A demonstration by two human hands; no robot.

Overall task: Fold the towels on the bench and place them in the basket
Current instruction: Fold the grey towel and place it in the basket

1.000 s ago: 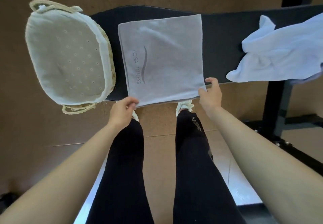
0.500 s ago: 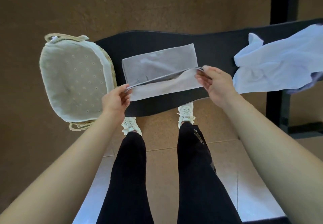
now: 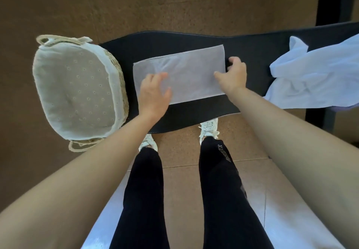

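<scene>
A pale grey towel (image 3: 190,70), folded in half into a wide strip, lies flat on the black bench (image 3: 194,112). My left hand (image 3: 153,91) rests on the towel's left part with fingers spread and straight. My right hand (image 3: 233,75) is at the towel's right edge, thumb on top of the cloth and fingers curled around the edge. A woven basket (image 3: 122,85) with a white dotted liner stands on the bench's left end and holds nothing. A crumpled white towel (image 3: 310,77) lies on the bench at the right.
My legs and white shoes (image 3: 208,128) stand right at the bench's near edge. A black metal frame post (image 3: 330,0) rises behind the bench on the right. Brown floor surrounds the bench.
The near edge of the grey towel was lifted and carried over to the far edge, so the towel now lies folded in half. Both hands have let go of the corners and shifted onto the folded strip.
</scene>
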